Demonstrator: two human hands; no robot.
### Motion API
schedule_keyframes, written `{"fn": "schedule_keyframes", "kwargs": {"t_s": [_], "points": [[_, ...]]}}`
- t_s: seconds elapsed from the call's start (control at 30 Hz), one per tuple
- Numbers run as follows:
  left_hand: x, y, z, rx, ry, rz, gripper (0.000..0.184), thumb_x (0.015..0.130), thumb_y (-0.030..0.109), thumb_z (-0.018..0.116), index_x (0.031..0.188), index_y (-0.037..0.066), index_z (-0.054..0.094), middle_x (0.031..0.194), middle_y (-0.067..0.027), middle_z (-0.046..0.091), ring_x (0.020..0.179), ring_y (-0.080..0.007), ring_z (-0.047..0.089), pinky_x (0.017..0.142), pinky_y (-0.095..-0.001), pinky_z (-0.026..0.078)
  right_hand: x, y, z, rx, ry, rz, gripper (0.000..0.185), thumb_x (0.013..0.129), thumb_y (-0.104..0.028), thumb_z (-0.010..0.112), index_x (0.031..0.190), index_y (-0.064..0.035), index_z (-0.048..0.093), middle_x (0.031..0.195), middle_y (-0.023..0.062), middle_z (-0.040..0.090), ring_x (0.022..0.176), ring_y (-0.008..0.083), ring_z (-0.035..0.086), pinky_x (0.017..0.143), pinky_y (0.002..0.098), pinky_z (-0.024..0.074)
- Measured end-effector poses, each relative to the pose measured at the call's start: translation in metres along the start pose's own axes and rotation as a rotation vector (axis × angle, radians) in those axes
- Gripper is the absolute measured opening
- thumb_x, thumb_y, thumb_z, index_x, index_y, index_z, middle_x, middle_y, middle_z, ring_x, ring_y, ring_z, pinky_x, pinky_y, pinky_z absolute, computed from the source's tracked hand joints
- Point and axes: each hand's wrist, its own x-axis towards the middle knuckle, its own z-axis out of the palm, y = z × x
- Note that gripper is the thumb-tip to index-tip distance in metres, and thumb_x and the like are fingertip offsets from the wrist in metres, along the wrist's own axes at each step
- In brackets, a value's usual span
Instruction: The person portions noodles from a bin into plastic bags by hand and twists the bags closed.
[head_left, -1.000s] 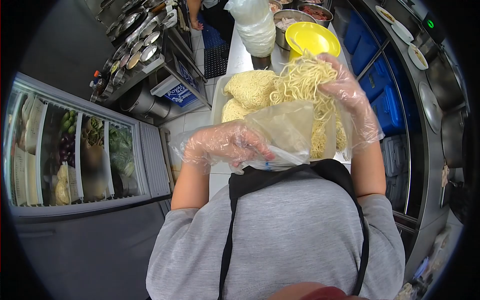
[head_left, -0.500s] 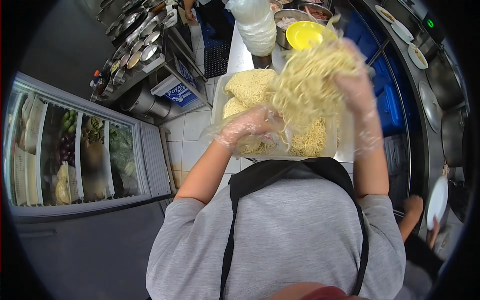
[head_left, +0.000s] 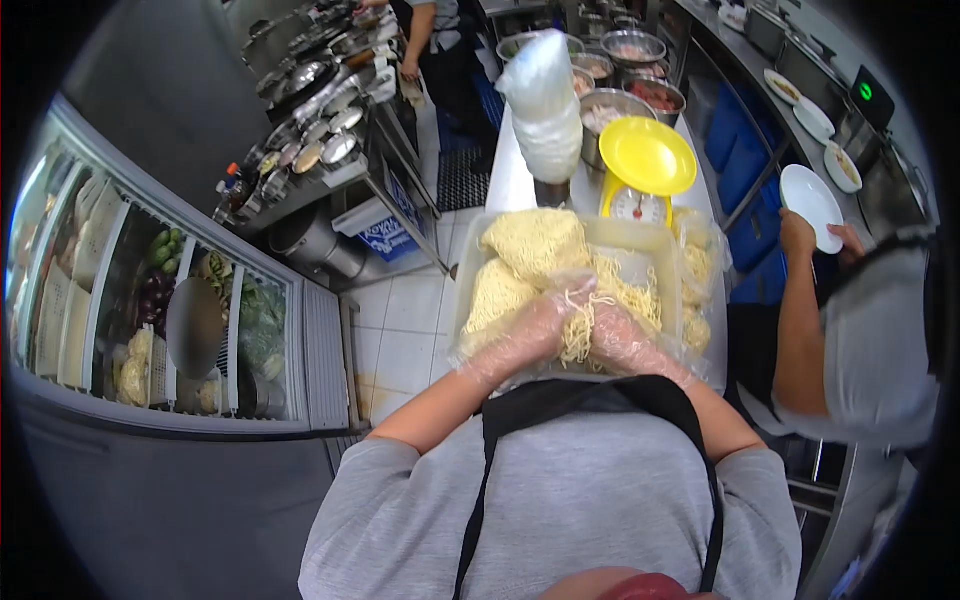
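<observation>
The left hand (head_left: pixel 541 326) and right hand (head_left: pixel 622 338) grasp a clump of noodles (head_left: pixel 579 344) between them, over the near part of the tub (head_left: pixel 464 292). How firmly each hand grips cannot be told.

Strands hang between the hands, so a slack grip or a quick lift could let some slip. They could also snag on noodles below and drag extra up. The loose plastic gloves (head_left: pixel 487 366) might wrinkle, trap strands or slide on the fingers. If the hands swing far forward, they could knock the yellow scale (head_left: pixel 648 158) or the tall plastic bag (head_left: pixel 548 112), both beyond the tub.

Most fingertips are buried in noodles or turned from view. The hands and forearms cover part of the tub's near side, and the scale's reading is too small to make out.
</observation>
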Motion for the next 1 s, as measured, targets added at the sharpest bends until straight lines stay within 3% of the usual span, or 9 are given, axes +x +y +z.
{"fn": "schedule_keyframes", "kwargs": {"t_s": [0.1,0.17,0.27,0.37,0.47,0.7,0.83,0.93,1.0], "points": [[-0.001,0.011,-0.006,0.072,0.006,0.048,0.045,0.086,0.008,0.052,0.131,0.005,0.045,0.129,-0.0162,0.049,0.118,-0.0310,0.049,0.100,-0.0360,0.039,0.005,0.000,0.000,-0.411,-0.112,0.099,0.027,0.086,-0.013,0.055,0.110,-0.0016,0.058,0.108,0.0161,0.061,0.102,0.0273,0.056,0.088,0.0360,0.0432],[-0.001,0.017,-0.011,0.289,0.038,0.215,0.041,0.088,0.006,0.047,0.129,0.005,0.046,0.129,-0.0160,0.050,0.116,-0.0325,0.050,0.097,-0.0359,0.042,0.003,-0.001,0.002,0.206,0.055,0.084,0.031,0.081,-0.008,0.061,0.111,-0.0012,0.057,0.107,0.0126,0.061,0.097,0.0216,0.056,0.087,0.0342,0.0436],[-0.005,0.050,-0.019,0.244,0.017,0.118,0.032,0.084,0.003,0.048,0.116,0.004,0.051,0.110,-0.0173,0.055,0.101,-0.0362,0.055,0.086,-0.0400,0.047,-0.010,-0.026,-0.001,0.434,0.152,0.148,0.036,0.083,-0.008,0.060,0.117,-0.0014,0.053,0.107,0.0098,0.060,0.097,0.0167,0.055,0.084,0.0303,0.0443],[-0.004,0.034,-0.006,0.254,0.270,-0.017,0.028,0.081,0.005,0.054,0.109,0.003,0.053,0.102,-0.0198,0.055,0.094,-0.0361,0.056,0.080,-0.0421,0.047,-0.018,-0.008,0.000,0.483,0.298,0.185,0.039,0.086,-0.010,0.059,0.122,-0.0030,0.049,0.108,0.0050,0.057,0.097,0.0105,0.053,0.081,0.0264,0.0446],[-0.003,0.030,-0.014,0.214,0.180,-0.002,0.020,0.083,0.008,0.056,0.101,0.001,0.052,0.093,-0.0194,0.054,0.089,-0.0344,0.056,0.076,-0.0396,0.046,-0.019,0.034,0.002,0.407,0.366,0.343,0.035,0.085,-0.007,0.058,0.119,-0.0014,0.051,0.105,0.0074,0.058,0.095,0.0139,0.054,0.080,0.0286,0.0452],[0.008,0.023,0.016,-0.660,0.246,-0.009,0.024,0.091,0.015,0.056,0.111,0.005,0.046,0.085,0.0004,0.047,0.081,-0.0096,0.046,0.072,-0.0255,0.040,-0.021,0.019,-0.009,-0.825,0.072,0.208,0.043,0.086,-0.009,0.052,0.128,-0.0064,0.041,0.097,0.0101,0.057,0.084,0.0223,0.058,0.072,0.0382,0.0481],[0.003,0.045,0.006,-0.564,0.121,-0.113,0.034,0.089,0.014,0.060,0.117,0.007,0.042,0.083,0.0018,0.046,0.080,-0.0106,0.047,0.071,-0.0254,0.040,-0.022,0.019,-0.005,0.252,0.222,-0.197,0.047,0.089,-0.018,0.051,0.133,-0.0095,0.038,0.099,0.0072,0.056,0.090,0.0174,0.056,0.078,0.0349,0.0472],[0.004,0.057,-0.003,-0.345,-0.007,-0.101,0.030,0.088,0.013,0.059,0.115,0.008,0.046,0.080,-0.0008,0.049,0.076,-0.0110,0.047,0.069,-0.0265,0.040,-0.018,0.010,-0.024,0.629,0.212,0.297,0.031,0.085,-0.008,0.053,0.114,0.0040,0.054,0.104,0.0233,0.056,0.095,0.0300,0.057,0.082,0.0336,0.0440],[0.009,0.059,-0.006,-0.225,0.073,-0.023,0.019,0.087,0.011,0.057,0.105,0.007,0.052,0.077,-0.0054,0.052,0.074,-0.0129,0.049,0.068,-0.0296,0.043,-0.007,-0.007,-0.023,0.332,0.183,0.290,0.030,0.087,-0.014,0.053,0.111,0.0040,0.055,0.098,0.0234,0.058,0.092,0.0309,0.058,0.082,0.0349,0.0444]]}}
